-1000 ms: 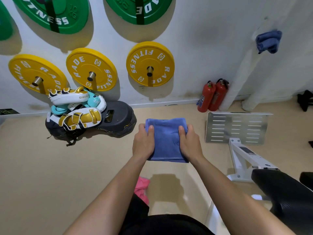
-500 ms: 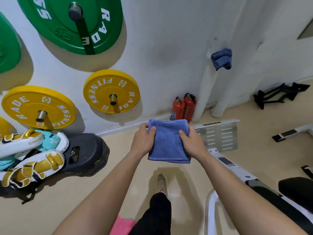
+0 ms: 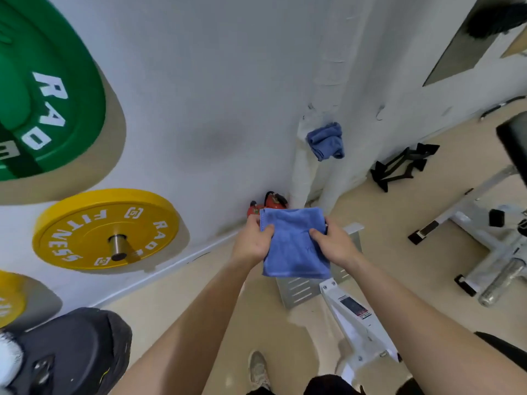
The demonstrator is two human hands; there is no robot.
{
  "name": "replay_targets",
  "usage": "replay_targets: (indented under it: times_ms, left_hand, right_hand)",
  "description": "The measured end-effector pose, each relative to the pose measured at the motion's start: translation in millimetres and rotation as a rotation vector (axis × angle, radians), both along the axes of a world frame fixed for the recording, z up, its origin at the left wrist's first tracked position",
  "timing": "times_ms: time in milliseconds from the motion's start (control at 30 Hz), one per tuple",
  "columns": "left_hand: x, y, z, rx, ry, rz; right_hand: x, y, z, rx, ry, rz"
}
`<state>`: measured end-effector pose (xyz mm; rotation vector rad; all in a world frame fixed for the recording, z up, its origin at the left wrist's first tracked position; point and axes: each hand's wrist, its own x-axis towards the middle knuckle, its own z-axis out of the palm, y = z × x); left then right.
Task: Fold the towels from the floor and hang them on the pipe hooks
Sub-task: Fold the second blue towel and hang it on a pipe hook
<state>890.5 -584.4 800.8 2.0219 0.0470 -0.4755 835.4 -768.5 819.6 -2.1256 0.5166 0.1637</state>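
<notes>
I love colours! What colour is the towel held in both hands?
Plain blue. The head view shows the folded towel best.

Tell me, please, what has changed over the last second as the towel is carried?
The person has walked toward the white pipe, bringing the folded blue towel closer to the hung towel; the pink towel on the floor has dropped out of view. The left hand and right hand still grip the folded blue towel by its sides.

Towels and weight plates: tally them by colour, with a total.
Blue towels: 2, one held, one hanging on the pipe
Green plates: 1
Yellow plates: 2, one whole, one cut off at left edge
Total: 5
</notes>
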Motion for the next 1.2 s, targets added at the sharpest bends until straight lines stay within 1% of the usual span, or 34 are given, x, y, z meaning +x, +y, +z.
replay_targets:
  times_ms: [133,233,333,467,567,667,700,800,933,1067,1200]
  left_hand:
    - [50.3,-43.6,7.8,0.020,0.007,-0.084]
    - [80.6,-80.3,12.9,0.058,-0.017,-0.103]
    - [102.9,-122.7,24.4,-0.001,-0.021,-0.126]
    - [141.6,-193.4,34.5,-0.023,-0.105,-0.167]
    - [171.6,-252.9,39.3,-0.016,-0.128,-0.168]
    - [201.8,-315.1,39.2,-0.039,-0.120,-0.142]
    - [211.6,-336.3,38.2,-0.036,-0.119,-0.137]
    - [243.0,-398.6,27.4,0.007,-0.142,-0.126]
    - [288.1,-472.5,3.9,0.010,-0.099,-0.101]
    - [344.7,-526.1,-26.4,0.001,-0.090,-0.033]
    - [403.6,-562.9,-54.6,-0.062,-0.091,0.067]
  right_hand:
    - [34.6,-40.1,5.8,0.003,-0.007,-0.071]
    - [58.9,-77.1,6.0,-0.004,-0.007,-0.138]
    - [81.3,-119.8,9.2,0.014,-0.021,-0.182]
    - [117.5,-189.2,11.0,-0.007,-0.056,-0.187]
    - [145.3,-246.5,6.0,-0.003,-0.122,-0.230]
    - [171.4,-303.9,3.3,-0.112,-0.182,-0.241]
    - [181.8,-323.9,0.9,-0.105,-0.195,-0.260]
    - [214.7,-381.8,-9.2,-0.026,-0.197,-0.308]
    - [268.3,-452.5,-24.6,0.033,-0.157,-0.321]
    - [338.8,-509.9,-53.4,0.000,-0.149,-0.313]
    - [410.7,-545.6,-76.4,-0.040,-0.179,-0.285]
